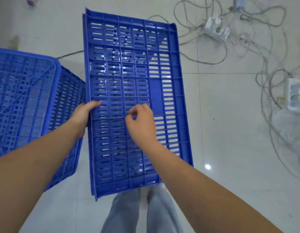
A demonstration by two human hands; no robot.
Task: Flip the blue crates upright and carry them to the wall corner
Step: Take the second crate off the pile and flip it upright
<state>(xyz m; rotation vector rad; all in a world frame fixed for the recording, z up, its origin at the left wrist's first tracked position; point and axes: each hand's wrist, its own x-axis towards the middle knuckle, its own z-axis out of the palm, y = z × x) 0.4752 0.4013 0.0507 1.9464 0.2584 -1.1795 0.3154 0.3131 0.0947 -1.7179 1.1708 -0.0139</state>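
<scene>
Left hand (pixel 83 115) fingers clamp the tilted crate (pixel 135 98), right hand (pixel 140 123) loosely curled, second crate (pixel 28 101) alongside, cables (pixel 229 39) beyond.

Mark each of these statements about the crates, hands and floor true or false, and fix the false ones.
1. The left hand has a grip on the edge of the middle blue crate. True.
2. The right hand is flat and wide open on the floor. False: it is over the crate's slotted face, fingers curled.
3. A second blue crate sits to the left of the held one. True.
4. The tiled floor on the right is bare. False: tangled cables and power strips lie there.
5. The crates are red. False: both are blue.
</scene>
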